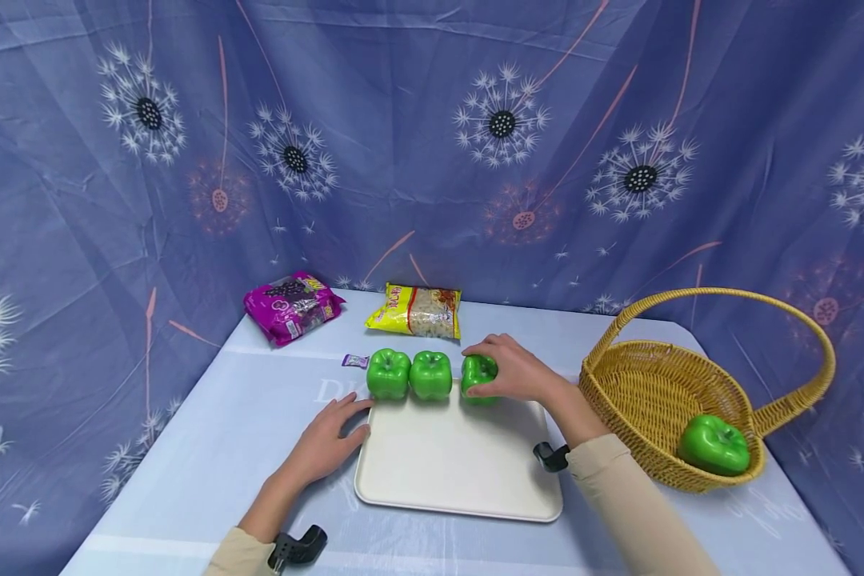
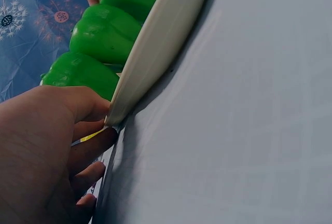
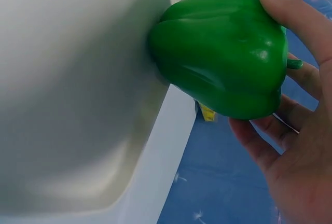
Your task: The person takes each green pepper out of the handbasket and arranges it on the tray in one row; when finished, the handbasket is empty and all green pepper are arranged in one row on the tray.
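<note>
My right hand grips a green bell pepper at the far right part of a cream tray. In the right wrist view, the thumb lies on one side of this bell pepper and the fingers on the other, near its stem. Two more green bell peppers, a left one and a middle one, stand side by side along the tray's far edge. My left hand rests at the tray's left edge, its fingers extended and touching the rim near the far corner.
A wicker basket with a tall handle stands on the right, holding one green bell pepper. At the back lie a purple snack bag and a yellow bag. A small purple packet lies left of the peppers.
</note>
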Motion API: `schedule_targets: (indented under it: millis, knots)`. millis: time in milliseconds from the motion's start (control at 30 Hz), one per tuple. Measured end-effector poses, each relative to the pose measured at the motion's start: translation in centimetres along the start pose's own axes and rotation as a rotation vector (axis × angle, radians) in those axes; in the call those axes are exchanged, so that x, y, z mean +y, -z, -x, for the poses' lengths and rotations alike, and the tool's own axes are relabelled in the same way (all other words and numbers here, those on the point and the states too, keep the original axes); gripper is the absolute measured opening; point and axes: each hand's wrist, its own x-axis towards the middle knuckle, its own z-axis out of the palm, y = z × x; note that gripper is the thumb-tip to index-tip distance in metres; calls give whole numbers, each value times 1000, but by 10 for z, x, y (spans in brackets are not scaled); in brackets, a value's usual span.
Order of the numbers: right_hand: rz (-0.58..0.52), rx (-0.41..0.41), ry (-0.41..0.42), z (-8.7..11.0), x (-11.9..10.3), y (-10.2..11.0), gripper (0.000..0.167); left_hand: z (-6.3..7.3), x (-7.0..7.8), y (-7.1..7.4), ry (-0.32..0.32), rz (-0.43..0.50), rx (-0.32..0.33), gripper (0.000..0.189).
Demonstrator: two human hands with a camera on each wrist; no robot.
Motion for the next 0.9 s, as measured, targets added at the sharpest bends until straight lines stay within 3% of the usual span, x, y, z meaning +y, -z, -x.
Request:
schedule_targets:
  millis: [467,733,900]
  knots:
    - [-10,-9,19,-6,-10,-6,70,0,0,1,-5,-3,2,41]
    - [-131,37,10,4,-6,-2,77,1,-1,0,-2,0,-5,42]
    - [-186,59,-1,15,-1,10,70,1,0,0,0,-2,-6,42]
